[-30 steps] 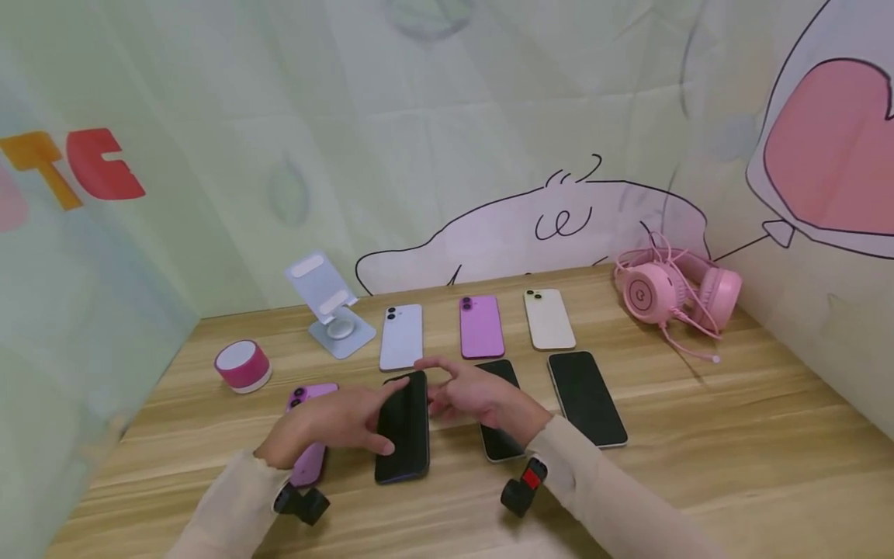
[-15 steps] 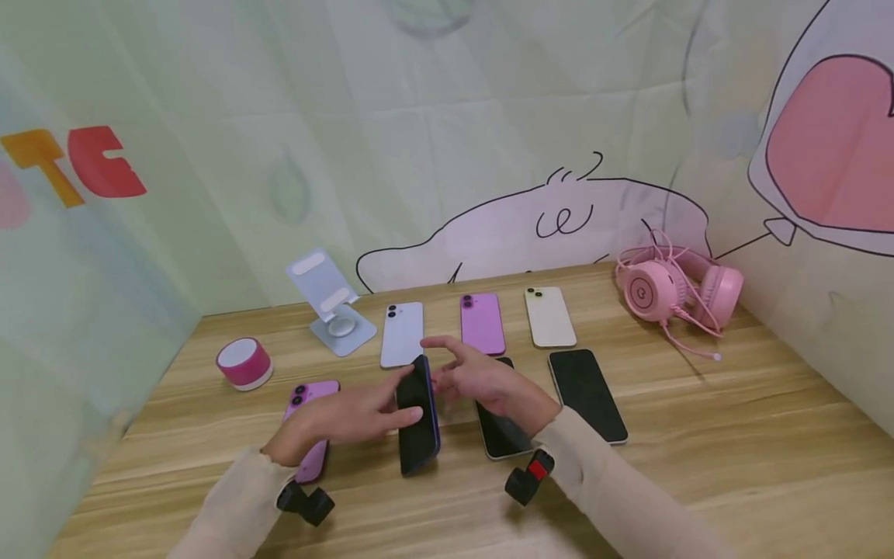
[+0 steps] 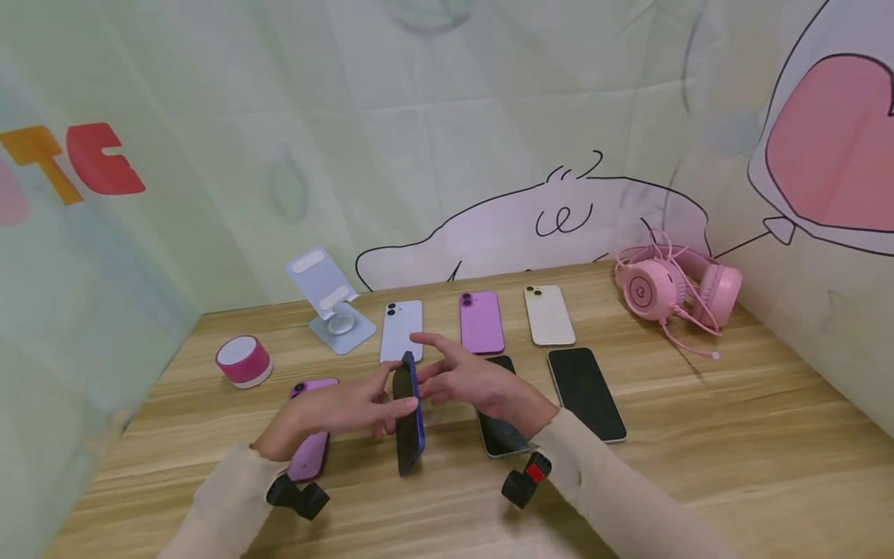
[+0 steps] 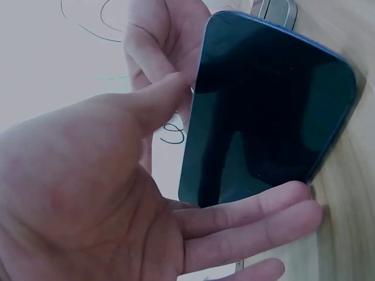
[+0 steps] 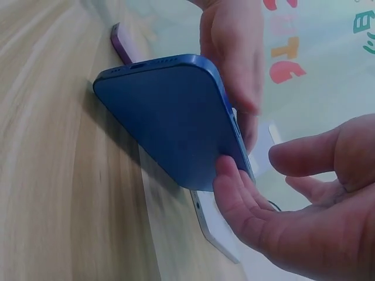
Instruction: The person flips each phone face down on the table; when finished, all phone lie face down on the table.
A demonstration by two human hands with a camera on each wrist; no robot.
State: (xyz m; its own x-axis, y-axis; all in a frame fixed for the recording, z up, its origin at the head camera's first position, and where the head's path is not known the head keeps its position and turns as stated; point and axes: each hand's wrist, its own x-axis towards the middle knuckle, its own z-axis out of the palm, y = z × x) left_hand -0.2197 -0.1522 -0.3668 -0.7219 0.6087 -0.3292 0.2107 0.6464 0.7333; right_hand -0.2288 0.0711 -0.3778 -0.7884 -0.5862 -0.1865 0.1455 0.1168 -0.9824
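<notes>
Slanting between the left fingers (image 4: 258, 232) and right fingers (image 5: 233, 196) is a blue phone (image 5: 167, 126).

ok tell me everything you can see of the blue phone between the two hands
The blue phone has a dark, glossy screen showing reflections, a smooth blue back, rounded corners and a shiny, metallic-looking blue rim. One short end has a port slot and small holes; a long edge carries a button. It is steeply tilted on its side, screen facing the left hand, which holds it with the thumb at its upper edge. The right hand touches its back. Contact with the table is unclear.
</notes>
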